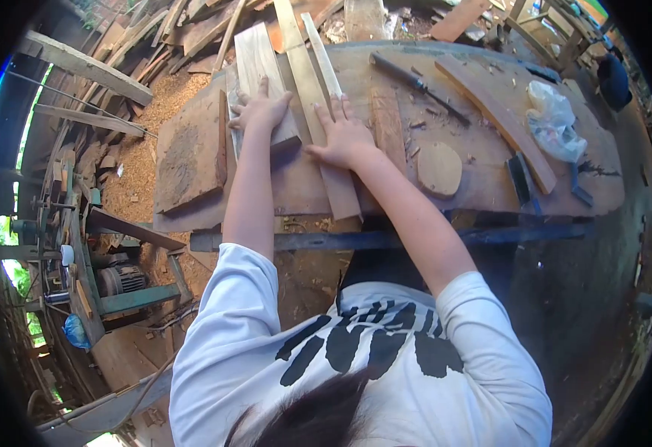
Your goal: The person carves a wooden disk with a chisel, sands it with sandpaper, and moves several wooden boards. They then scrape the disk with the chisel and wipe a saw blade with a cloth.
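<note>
My left hand [260,112] lies with fingers spread on a thick pale wooden block [257,54] at the left of the workbench [296,179]. Beside it, my right hand [344,132] rests, fingers apart, over a long narrow board [303,82] and the near end of a thin strip [322,54]. The board runs under that palm to the bench's front edge. Right of my right hand lies a reddish wood piece [388,127]. A wide dark slab [190,153] is left of the block.
On the bench's right are a chisel-like tool [423,88], a rounded wood piece [439,169], a long curved board [501,123], a brush [518,179] and a plastic bag [553,123]. A motor [122,279] stands lower left. Scrap wood [184,33] lies beyond.
</note>
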Demonstrator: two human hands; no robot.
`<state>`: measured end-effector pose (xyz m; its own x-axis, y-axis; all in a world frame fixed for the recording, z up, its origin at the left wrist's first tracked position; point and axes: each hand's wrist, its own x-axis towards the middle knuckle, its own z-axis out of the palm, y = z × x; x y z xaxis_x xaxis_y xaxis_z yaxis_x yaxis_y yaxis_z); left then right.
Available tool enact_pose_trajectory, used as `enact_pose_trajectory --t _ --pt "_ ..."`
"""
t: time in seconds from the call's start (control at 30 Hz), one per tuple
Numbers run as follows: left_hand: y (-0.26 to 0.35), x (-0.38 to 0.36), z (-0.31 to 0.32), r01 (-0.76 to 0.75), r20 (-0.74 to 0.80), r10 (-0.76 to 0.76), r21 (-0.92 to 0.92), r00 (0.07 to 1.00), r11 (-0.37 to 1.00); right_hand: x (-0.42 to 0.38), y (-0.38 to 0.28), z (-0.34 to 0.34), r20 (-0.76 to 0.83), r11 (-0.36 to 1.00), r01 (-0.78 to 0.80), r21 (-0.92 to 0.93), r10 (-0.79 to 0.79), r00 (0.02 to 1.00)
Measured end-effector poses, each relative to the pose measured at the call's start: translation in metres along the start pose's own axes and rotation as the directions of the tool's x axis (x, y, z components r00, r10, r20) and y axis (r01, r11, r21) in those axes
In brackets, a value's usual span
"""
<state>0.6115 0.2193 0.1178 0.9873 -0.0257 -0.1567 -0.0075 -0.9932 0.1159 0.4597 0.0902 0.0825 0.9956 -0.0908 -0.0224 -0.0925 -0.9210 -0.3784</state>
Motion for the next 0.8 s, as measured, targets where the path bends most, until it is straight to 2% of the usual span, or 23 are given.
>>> enact_pose_trajectory --t 0.07,0.13,0.2,0.27,0.37,0.47,0.5,0.57,0.6,0.63,0.73,0.8 --pt "-0.006 -0.006 0.004 -0.018 0.015 0.018 0.015 1.000 1.000 -0.002 -0.001 0.011 -0.024 0.999 0.052 0.007 -0.052 0.998" --pt "-0.015 -0.014 0.012 -0.086 -0.058 0.086 0.016 0.995 0.996 -0.010 -0.010 0.010 0.020 0.999 0.033 0.006 -0.033 0.999" --pt "-0.020 -0.031 0.018 -0.088 -0.036 0.089 0.028 0.995 0.996 -0.021 -0.016 0.014 0.064 0.999 0.042 0.000 -0.042 0.997" --pt "-0.023 -0.041 0.015 -0.085 -0.055 0.087 0.032 0.995 0.996 -0.024 -0.021 0.017 0.007 0.996 0.057 -0.064 -0.057 0.998" --pt "-0.038 -0.042 0.034 -0.129 -0.111 0.134 0.052 0.985 0.990 -0.035 -0.029 0.018 0.012 0.996 0.071 -0.058 -0.070 0.997" --pt "-0.024 -0.095 -0.003 -0.075 -0.053 0.073 -0.045 0.996 0.996 -0.035 -0.022 0.043 0.012 0.994 0.085 -0.062 -0.085 0.996" --pt "-0.029 -0.091 0.003 -0.092 -0.057 0.090 -0.032 0.994 0.995 -0.025 -0.011 0.075 -0.347 0.957 0.103 -0.270 -0.197 0.917" --pt "-0.028 -0.104 -0.001 -0.084 -0.043 0.083 -0.030 0.996 0.996 -0.034 -0.013 0.075 -0.628 0.887 0.031 -0.460 -0.350 0.696" --pt "-0.027 -0.110 -0.004 -0.076 -0.032 0.076 -0.025 0.997 0.997 -0.052 -0.029 0.040 -0.345 0.953 0.125 -0.275 -0.219 0.913" --pt "-0.028 -0.114 -0.004 -0.083 -0.034 0.083 -0.024 0.996 0.996 -0.065 -0.040 0.019 0.013 0.989 0.133 -0.058 -0.132 0.991" --pt "-0.044 -0.108 0.013 -0.116 -0.060 0.114 -0.028 0.992 0.993 -0.078 -0.046 0.025 -0.029 0.986 0.130 -0.101 -0.133 0.991" --pt "-0.059 -0.088 0.034 -0.160 -0.095 0.167 0.078 0.981 0.984 -0.087 -0.049 0.029 -0.035 0.987 0.132 -0.091 -0.135 0.990"
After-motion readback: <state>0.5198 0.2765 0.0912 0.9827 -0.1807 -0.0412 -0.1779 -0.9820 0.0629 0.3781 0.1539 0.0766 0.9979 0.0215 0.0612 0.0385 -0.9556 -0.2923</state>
